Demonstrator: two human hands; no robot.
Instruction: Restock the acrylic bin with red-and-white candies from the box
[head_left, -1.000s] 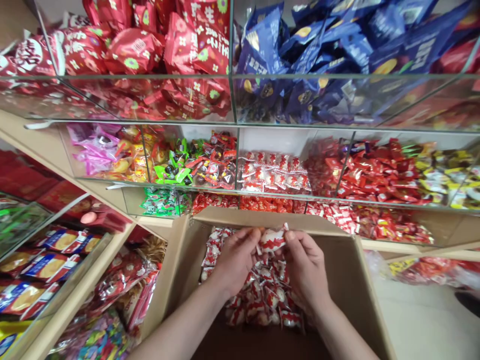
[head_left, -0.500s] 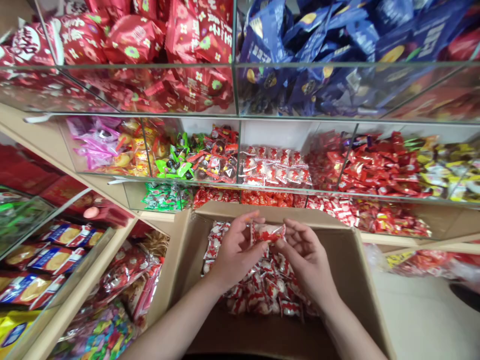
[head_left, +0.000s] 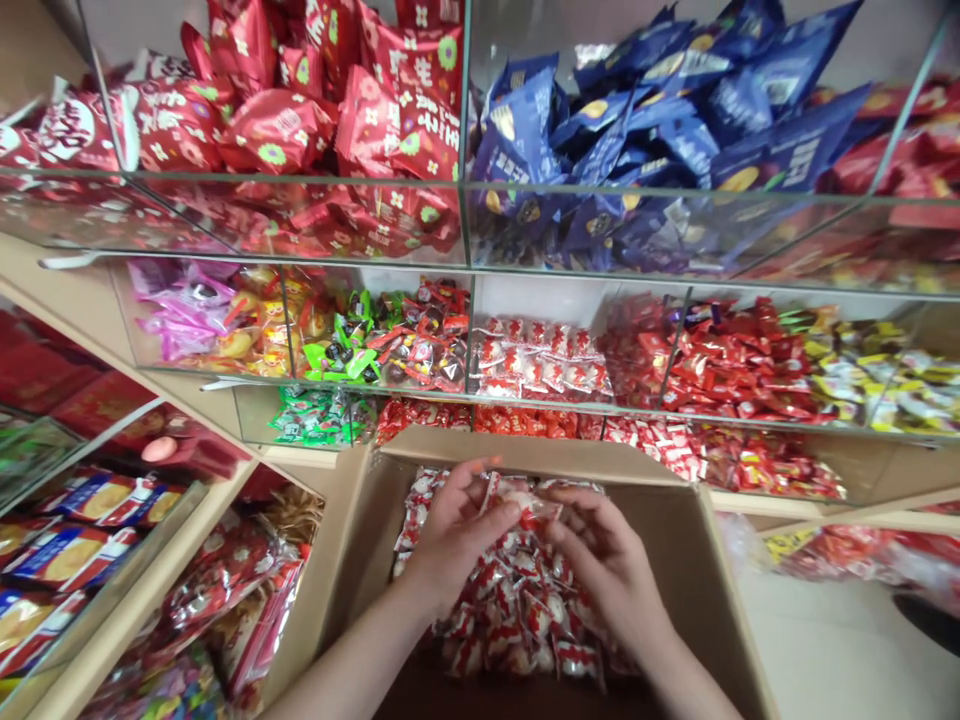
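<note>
Over an open cardboard box (head_left: 720, 600), a small wrapped candy (head_left: 536, 507) in a clear, red-and-white wrapper is between my two hands. My left hand (head_left: 454, 540) pinches its left side, thumb in front and fingers curled behind. At the wrapper's right end are the closed fingers of my right hand (head_left: 604, 555); its thumb lies just below. Beneath both hands, a heap of similar red-and-white wrapped candies (head_left: 517, 620) fills the middle of the box, partly hidden by the hands.
Beyond the box rise clear-fronted shelf bins. Similar wrapped candies (head_left: 544, 360) sit in rows in the middle bin, with red-wrapped sweets (head_left: 750, 360) to the right. Above are red packets (head_left: 277, 130) and blue packets (head_left: 652, 130). Packaged biscuits (head_left: 75, 550) stand at left.
My view has tilted up a little, so shelves and box sit lower in the picture. The candy between my hands has tilted, and my right thumb has shifted lower against it.
</note>
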